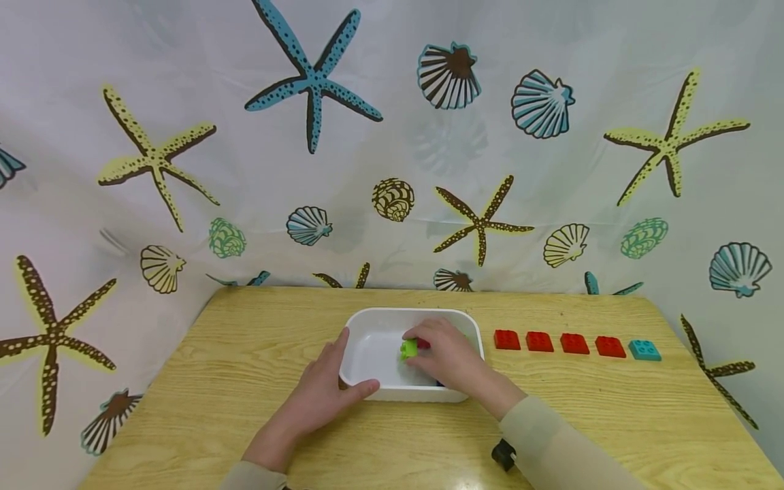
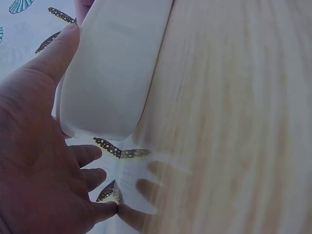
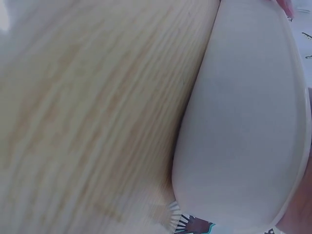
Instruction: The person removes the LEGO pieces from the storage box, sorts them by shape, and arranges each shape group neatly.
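Note:
A white plastic tub [image 1: 380, 393] sits on the wooden table. My left hand [image 1: 321, 388] rests at its left end, thumb on the front rim and index finger along the left rim. In the left wrist view the thumb [image 2: 66, 48] lies at the tub's edge, the other fingers spread past its end. My right hand [image 1: 444, 350] reaches into the tub and pinches a lime-green toy building brick [image 1: 408, 349] between thumb and index finger. A red brick [image 1: 422, 344] shows in the gap behind it, partly hidden by the hand. The right side of the tub's inside is mostly covered.
Right of the tub, several red bricks [image 1: 540, 341] stand in a row, with a blue brick [image 1: 645, 350] at its right end. A small black object [image 1: 503, 454] shows beside the right sleeve. A curtain [image 1: 392, 150] printed with starfish and shells hangs behind the table.

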Demonstrator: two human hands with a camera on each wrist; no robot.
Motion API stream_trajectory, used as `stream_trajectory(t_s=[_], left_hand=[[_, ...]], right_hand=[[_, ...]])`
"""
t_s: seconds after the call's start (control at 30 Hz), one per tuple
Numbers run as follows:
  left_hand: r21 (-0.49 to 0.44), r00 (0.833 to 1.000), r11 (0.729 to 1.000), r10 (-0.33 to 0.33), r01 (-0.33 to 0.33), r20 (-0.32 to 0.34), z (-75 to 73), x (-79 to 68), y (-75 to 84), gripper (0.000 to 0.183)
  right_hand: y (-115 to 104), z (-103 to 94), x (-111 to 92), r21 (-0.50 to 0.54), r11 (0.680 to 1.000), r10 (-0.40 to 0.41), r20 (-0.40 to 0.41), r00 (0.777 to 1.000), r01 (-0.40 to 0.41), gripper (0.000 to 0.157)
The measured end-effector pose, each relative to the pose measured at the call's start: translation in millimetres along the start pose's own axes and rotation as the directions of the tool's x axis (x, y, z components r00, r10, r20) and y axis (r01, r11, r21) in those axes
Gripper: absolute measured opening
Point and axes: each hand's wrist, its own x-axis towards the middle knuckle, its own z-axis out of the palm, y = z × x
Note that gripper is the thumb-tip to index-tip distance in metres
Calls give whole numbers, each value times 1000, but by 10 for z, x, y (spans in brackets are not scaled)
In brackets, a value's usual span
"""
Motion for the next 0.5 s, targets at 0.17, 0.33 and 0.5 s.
stream_trajectory(t_s=[0.17, 0.33, 0.5], left_hand=[[-1, 1000, 1000, -14, 14, 3, 11, 7, 1, 120], [-1, 1000, 1000, -27, 27, 7, 12, 11, 4, 122], [1, 1000, 1000, -27, 27, 4, 10, 16, 7, 121]], right_hand=[[27, -24, -11, 66, 997, -42, -50, 998, 46, 45], [8, -113, -68, 135, 990, -39, -80, 996, 49, 42], [-28, -238, -147, 170, 985, 24, -100, 995, -6, 40]])
